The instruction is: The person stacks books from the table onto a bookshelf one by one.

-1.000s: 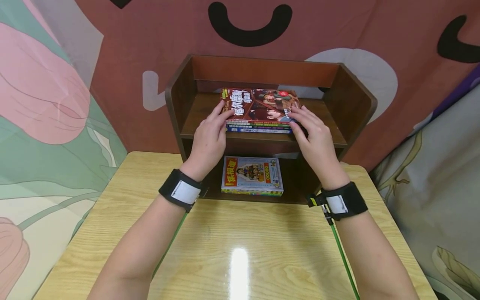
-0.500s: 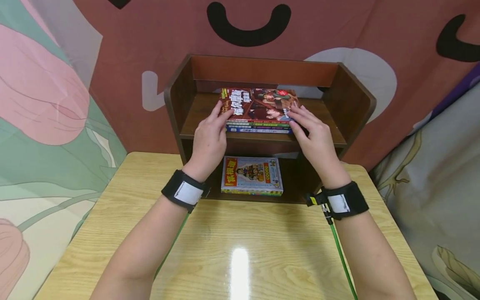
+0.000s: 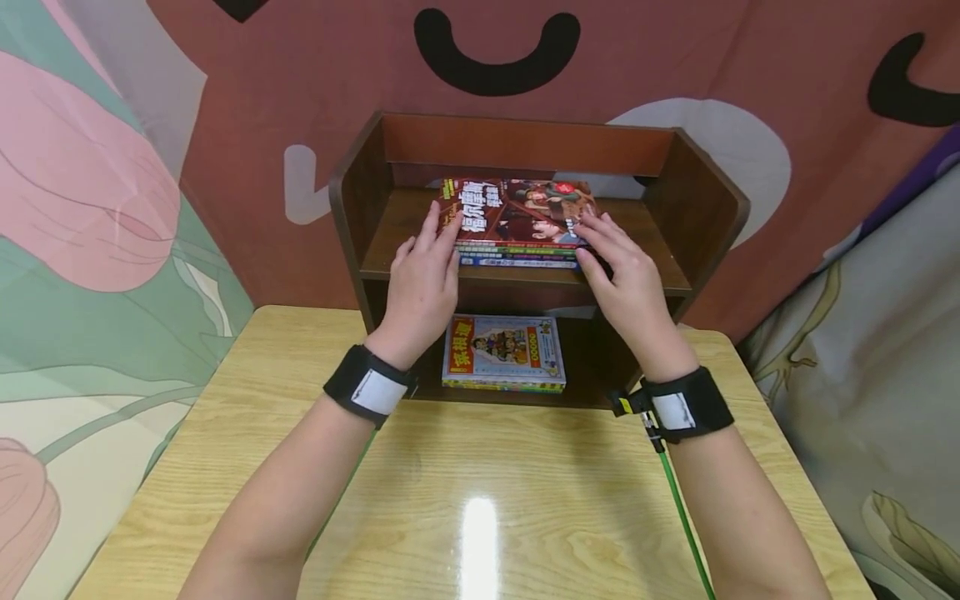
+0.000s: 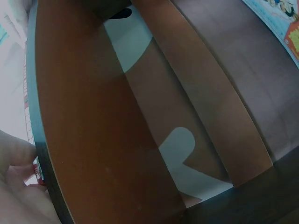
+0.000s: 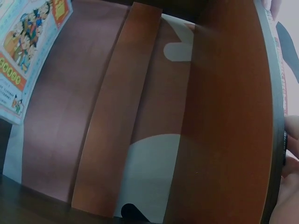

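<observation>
A stack of several comic-style books (image 3: 517,212) lies flat on the upper board of a dark brown bookshelf (image 3: 697,196), spines toward me. My left hand (image 3: 422,287) rests at the stack's left front corner, fingers extended along the edge of the red top cover. At the right front corner is my right hand (image 3: 633,275), with its fingers laid over the cover and the thumb against the spines. The left wrist view catches part of the left hand (image 4: 21,172) beside the shelf board. Part of the right hand (image 5: 289,186) shows at the edge of the right wrist view.
A second pile of books (image 3: 504,350) lies on the lower shelf, its top cover pale blue with a red strip. The bookshelf stands on a light wooden table (image 3: 420,500). Patterned cloth (image 3: 255,100) hangs behind it. A green cable (image 3: 686,517) trails from the right wristband.
My left hand has shifted slightly, its fingers straighter and pointing more forward along the stack's left side. The right hand stays nearly where it was. The book stack keeps its place on the shelf.
</observation>
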Action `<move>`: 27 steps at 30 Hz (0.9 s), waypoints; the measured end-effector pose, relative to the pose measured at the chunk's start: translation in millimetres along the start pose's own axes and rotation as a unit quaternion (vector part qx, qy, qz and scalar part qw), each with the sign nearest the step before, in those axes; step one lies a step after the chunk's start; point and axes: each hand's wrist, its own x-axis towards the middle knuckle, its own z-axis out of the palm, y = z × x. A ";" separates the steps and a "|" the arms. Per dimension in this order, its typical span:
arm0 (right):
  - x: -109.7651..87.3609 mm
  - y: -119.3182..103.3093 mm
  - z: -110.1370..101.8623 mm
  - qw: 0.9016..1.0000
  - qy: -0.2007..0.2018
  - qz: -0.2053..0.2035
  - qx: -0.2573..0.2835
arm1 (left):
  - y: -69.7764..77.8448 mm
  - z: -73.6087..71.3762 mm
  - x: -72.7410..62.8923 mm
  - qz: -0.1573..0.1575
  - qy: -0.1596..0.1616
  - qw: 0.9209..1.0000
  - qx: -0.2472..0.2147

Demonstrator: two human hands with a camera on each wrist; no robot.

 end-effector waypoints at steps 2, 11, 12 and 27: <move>-0.1 0.5 1.0 1.000 -0.004 -0.001 -0.004 | -2.7 3.2 -1.9 0.009 0.006 1.000 0.018; -8.7 3.3 5.1 0.999 0.006 -0.041 -0.032 | -9.5 9.7 -20.7 0.028 0.019 0.999 0.034; -11.9 2.4 6.2 0.998 0.009 -0.049 -0.037 | -9.2 9.2 -24.2 0.029 0.016 0.999 0.037; -101.5 -33.4 17.8 0.983 -0.040 -0.169 -0.060 | -1.1 2.9 -120.3 0.067 -0.008 0.995 0.068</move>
